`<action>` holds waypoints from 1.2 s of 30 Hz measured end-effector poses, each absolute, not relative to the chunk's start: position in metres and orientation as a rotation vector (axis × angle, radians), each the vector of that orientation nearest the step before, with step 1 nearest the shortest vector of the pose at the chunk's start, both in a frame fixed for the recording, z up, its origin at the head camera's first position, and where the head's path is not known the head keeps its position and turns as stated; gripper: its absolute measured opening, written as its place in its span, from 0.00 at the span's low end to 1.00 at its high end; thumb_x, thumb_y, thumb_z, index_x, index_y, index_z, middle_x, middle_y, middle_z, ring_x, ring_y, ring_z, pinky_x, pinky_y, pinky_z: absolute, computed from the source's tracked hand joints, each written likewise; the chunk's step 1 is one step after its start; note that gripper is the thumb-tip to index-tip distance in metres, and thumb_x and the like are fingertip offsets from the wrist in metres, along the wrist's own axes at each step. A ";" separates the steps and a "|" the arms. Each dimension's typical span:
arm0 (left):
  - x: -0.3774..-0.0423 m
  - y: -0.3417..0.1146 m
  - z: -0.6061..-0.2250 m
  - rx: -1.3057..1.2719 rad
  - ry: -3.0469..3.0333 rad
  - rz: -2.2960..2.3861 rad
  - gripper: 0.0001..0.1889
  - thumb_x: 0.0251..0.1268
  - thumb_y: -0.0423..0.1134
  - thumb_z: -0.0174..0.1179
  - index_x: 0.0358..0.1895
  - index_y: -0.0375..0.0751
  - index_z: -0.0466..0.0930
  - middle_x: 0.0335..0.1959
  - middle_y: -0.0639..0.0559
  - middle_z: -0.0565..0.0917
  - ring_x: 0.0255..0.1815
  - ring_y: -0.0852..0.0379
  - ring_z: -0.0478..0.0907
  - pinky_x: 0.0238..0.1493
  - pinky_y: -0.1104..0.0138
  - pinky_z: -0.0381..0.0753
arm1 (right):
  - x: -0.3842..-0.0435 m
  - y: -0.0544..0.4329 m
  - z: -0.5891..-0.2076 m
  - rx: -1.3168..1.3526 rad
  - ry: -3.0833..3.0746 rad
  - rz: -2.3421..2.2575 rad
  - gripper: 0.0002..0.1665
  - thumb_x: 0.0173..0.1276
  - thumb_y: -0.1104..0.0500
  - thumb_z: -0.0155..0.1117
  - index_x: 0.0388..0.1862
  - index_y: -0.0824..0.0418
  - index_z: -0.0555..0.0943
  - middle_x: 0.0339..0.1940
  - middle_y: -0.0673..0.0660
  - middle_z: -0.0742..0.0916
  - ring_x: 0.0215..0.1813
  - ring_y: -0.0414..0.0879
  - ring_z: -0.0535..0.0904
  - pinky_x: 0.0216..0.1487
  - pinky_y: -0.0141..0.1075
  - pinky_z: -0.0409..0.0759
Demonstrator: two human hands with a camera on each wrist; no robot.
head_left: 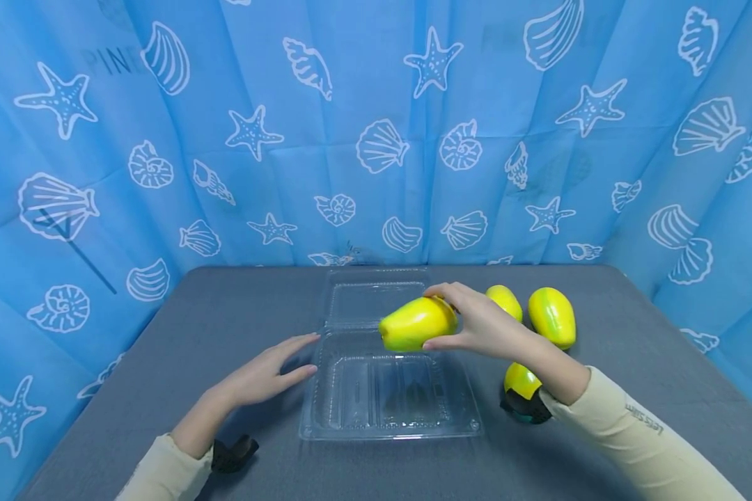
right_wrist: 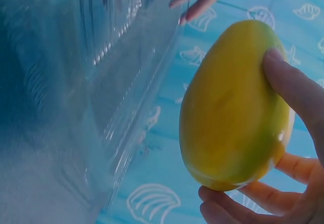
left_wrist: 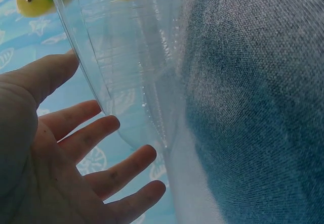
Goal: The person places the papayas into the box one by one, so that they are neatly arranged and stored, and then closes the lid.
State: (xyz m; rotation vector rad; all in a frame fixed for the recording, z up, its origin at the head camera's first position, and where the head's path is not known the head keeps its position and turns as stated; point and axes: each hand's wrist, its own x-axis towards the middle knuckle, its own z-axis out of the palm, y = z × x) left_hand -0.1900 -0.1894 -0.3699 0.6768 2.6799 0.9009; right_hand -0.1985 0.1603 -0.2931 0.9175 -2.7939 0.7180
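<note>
Currently, my right hand grips a yellow-green fruit above an opened clear plastic container, while my left hand, thumb and fingers spread apart, is at the container's left edge, contact unclear.

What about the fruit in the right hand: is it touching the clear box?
Apart. The right wrist view shows it: a strip of blue curtain is visible between the fruit and the near edge of the clear box.

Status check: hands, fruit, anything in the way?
Right hand grips yellow fruit above open clear container. Left hand at container's left edge. No obstruction visible between fruit and container.
</note>
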 end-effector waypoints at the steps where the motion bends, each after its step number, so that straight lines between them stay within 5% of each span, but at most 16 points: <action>1: -0.190 -0.189 -0.370 0.677 2.679 0.901 0.33 0.69 0.55 0.48 0.72 0.44 0.56 0.72 0.40 0.59 0.73 0.38 0.55 0.69 0.40 0.57 | -0.199 0.158 -0.293 0.927 -2.791 0.719 0.42 0.48 0.46 0.75 0.59 0.63 0.72 0.52 0.57 0.81 0.50 0.49 0.77 0.49 0.44 0.81; 22: -0.189 -0.185 -0.369 0.603 2.702 0.883 0.31 0.68 0.53 0.51 0.71 0.46 0.59 0.72 0.42 0.61 0.72 0.39 0.57 0.68 0.39 0.59 | -0.206 0.105 -0.297 1.041 -2.907 0.745 0.39 0.52 0.44 0.73 0.58 0.61 0.71 0.49 0.56 0.81 0.43 0.43 0.74 0.40 0.31 0.75; 36: -0.189 -0.187 -0.368 0.603 2.696 0.899 0.33 0.67 0.56 0.51 0.71 0.45 0.58 0.71 0.41 0.62 0.72 0.39 0.58 0.67 0.39 0.60 | -0.217 0.080 -0.315 1.010 -3.081 0.987 0.37 0.55 0.46 0.70 0.57 0.64 0.68 0.48 0.60 0.82 0.41 0.44 0.77 0.37 0.31 0.78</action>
